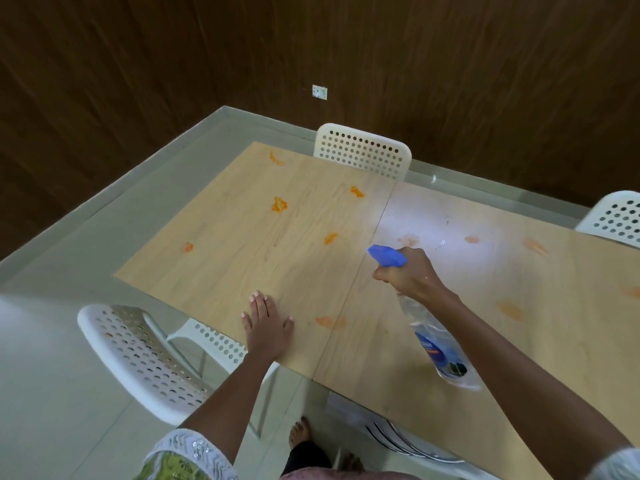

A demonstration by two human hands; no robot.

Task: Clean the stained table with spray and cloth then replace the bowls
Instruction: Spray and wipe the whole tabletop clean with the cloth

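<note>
A light wooden table (242, 258) carries several orange stains, such as one (279, 204) at the far left and a fainter smear (329, 321) near the front edge. My right hand (410, 271) grips the neck of a clear spray bottle (440, 348) with a blue nozzle (386, 255) that points left over the table. Flat on the table near its front edge rests my left hand (265, 322), fingers straight. No cloth or bowls are in view.
White perforated chairs stand around the table: one (138, 355) at the near left, one (363, 150) at the far side, one (616, 216) at the far right. A dark wood-panelled wall rises behind. My feet (300, 433) are on the pale floor.
</note>
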